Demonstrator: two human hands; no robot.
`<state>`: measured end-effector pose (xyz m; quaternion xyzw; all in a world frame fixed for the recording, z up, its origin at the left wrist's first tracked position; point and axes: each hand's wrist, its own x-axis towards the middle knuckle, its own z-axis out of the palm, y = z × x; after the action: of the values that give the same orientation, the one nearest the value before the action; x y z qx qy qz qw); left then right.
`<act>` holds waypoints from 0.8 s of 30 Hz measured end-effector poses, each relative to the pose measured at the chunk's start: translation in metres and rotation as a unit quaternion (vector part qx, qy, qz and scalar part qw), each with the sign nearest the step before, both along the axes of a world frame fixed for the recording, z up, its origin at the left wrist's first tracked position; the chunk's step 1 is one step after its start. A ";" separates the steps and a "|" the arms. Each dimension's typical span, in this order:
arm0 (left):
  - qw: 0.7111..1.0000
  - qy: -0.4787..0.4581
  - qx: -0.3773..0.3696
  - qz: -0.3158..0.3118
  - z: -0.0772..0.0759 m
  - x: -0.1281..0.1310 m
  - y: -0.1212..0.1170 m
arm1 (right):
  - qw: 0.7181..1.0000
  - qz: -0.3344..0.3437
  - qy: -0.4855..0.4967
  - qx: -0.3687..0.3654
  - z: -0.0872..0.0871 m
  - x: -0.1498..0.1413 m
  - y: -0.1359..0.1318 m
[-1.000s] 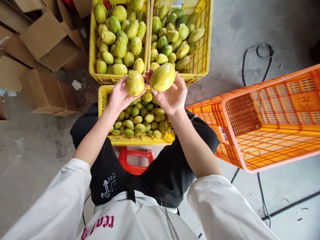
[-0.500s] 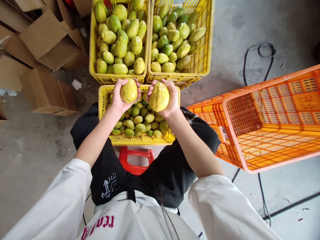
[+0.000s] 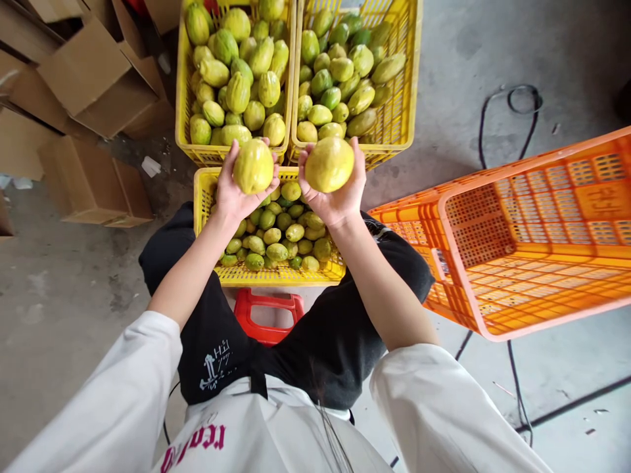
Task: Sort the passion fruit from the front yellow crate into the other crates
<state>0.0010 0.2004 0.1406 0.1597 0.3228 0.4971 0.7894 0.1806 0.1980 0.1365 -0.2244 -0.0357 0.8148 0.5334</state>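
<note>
In the head view, my left hand (image 3: 231,196) is curled around a yellow papaya (image 3: 253,166). Another yellow papaya, a little bigger (image 3: 329,164), rests in my right hand (image 3: 340,205), its fingers bent round the sides. Both fruits are held apart from each other, above the far edge of the near yellow crate (image 3: 276,279). Inside that crate lie many small green-yellow papayas (image 3: 277,252). My palms and wrists hide part of the crate's contents.
Beyond stand two yellow crates, left (image 3: 182,98) and right (image 3: 411,92), holding larger papayas. An orange crate (image 3: 446,249) lies tipped at the right, with a black cable (image 3: 483,128) behind it. Cardboard boxes (image 3: 91,177) fill the upper left. A red stool (image 3: 246,315) shows between my legs.
Both hands have moved farther from my body, the right one also rightward, widening the gap between the fruits. The papayas have turned in my hands and show smoother sides.
</note>
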 end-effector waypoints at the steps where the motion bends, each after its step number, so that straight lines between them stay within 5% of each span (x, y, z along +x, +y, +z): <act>1: 1.000 -0.002 0.004 -0.001 0.002 0.000 -0.002 | 1.000 0.002 0.005 0.010 0.001 0.002 -0.001; 5: 1.000 0.002 -0.009 -0.008 0.006 0.001 -0.009 | 0.999 0.008 0.024 0.022 0.004 0.005 -0.005; 9: 0.999 0.024 -0.025 -0.030 0.001 0.001 -0.006 | 0.998 0.028 -0.022 -0.053 0.008 -0.001 -0.006; 14: 0.992 0.081 -0.065 -0.078 -0.007 0.004 0.001 | 0.990 -0.012 -0.108 -0.092 -0.006 -0.007 -0.001; 19: 0.993 0.074 -0.088 -0.019 -0.008 0.007 0.000 | 0.985 -0.005 -0.148 -0.090 -0.019 -0.005 0.002; 24: 0.996 0.063 -0.070 -0.001 -0.007 0.007 0.003 | 0.994 -0.041 -0.048 -0.091 -0.013 -0.003 0.001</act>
<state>0.0081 0.2030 0.1336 0.1353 0.4060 0.4613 0.7772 0.1778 0.1990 0.1238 -0.3117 0.0220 0.7807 0.5412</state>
